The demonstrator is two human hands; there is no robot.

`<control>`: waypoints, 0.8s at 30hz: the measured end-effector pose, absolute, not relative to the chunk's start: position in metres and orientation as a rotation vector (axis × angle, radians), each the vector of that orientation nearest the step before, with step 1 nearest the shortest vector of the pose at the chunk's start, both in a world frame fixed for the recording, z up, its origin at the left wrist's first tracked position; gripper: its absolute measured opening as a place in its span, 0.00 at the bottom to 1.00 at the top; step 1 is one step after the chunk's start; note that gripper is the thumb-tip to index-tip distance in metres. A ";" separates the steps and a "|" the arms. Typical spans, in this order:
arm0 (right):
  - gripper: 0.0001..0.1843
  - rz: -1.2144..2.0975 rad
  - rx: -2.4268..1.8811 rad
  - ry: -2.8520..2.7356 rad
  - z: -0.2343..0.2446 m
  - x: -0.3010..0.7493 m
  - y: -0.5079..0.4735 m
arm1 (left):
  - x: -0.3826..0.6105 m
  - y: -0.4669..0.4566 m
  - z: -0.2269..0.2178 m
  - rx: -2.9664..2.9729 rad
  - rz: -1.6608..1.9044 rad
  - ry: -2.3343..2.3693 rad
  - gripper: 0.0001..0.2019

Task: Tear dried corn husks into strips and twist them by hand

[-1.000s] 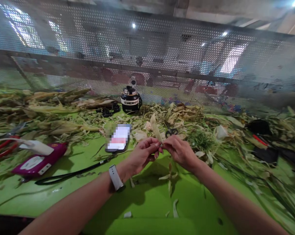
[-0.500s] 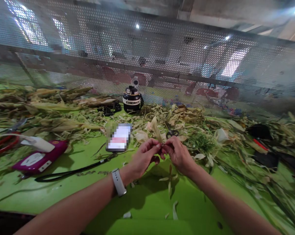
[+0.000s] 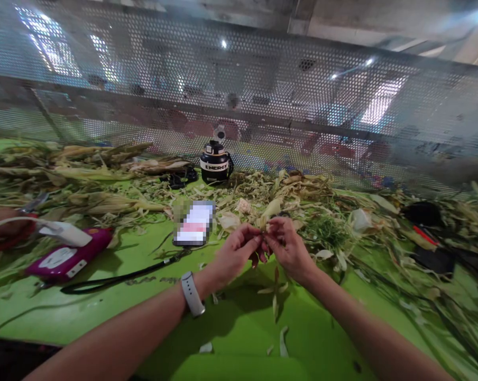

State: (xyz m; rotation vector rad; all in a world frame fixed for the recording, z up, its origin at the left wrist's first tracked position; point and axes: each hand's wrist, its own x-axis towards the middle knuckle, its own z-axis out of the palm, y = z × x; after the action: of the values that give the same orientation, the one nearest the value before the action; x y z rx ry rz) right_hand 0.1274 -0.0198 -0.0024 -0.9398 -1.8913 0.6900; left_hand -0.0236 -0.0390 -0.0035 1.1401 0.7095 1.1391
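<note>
A pale strip of dried corn husk (image 3: 271, 208) rises from between my fingertips and leans to the right. My left hand (image 3: 237, 251), with a light watch on its wrist, pinches the husk's lower end. My right hand (image 3: 290, 251) pinches at the same spot, its thumb and fingers meeting the left ones. The fingers partly hide the gripped end. Below them on the green table lies a small cross-shaped piece of husk (image 3: 276, 290). Dark scissors handles peek out behind my right hand, mostly covered.
A lit phone (image 3: 194, 225) with a black strap lies left of my hands. Farther left are a purple power bank (image 3: 70, 259) and another person's hand (image 3: 1, 222) at red-handled scissors. A black jug (image 3: 215, 165) stands behind, among heaped husks (image 3: 139, 203), before a perforated metal screen (image 3: 258, 111).
The husk strip has tipped from nearly upright to leaning right. My right fingers have shifted slightly around its end. Another person's hand has come in at the left edge, onto the red-handled scissors.
</note>
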 end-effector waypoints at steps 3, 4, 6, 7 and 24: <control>0.08 0.693 -0.931 -1.927 -0.002 0.126 -0.021 | -0.025 -0.040 -0.001 1.062 1.129 0.683 0.09; 0.07 0.712 -0.918 -1.921 -0.002 0.126 -0.022 | -0.025 -0.040 -0.001 1.039 1.128 0.675 0.08; 0.07 0.772 -0.886 -1.876 -0.003 0.125 -0.023 | -0.025 -0.040 0.000 0.996 1.131 0.677 0.08; 0.08 0.805 -0.871 -1.845 -0.004 0.124 -0.024 | -0.025 -0.040 0.000 0.970 1.133 0.688 0.08; 0.03 0.356 -0.798 -2.035 -0.009 0.134 -0.017 | -0.030 -0.030 0.006 0.517 1.015 0.584 0.03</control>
State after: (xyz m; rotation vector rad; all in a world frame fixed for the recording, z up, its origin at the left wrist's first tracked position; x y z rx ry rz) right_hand 0.1335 -0.0168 -0.0088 -0.7983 -2.0347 0.3559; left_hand -0.0298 -0.0296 0.0063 0.5170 0.5836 1.0147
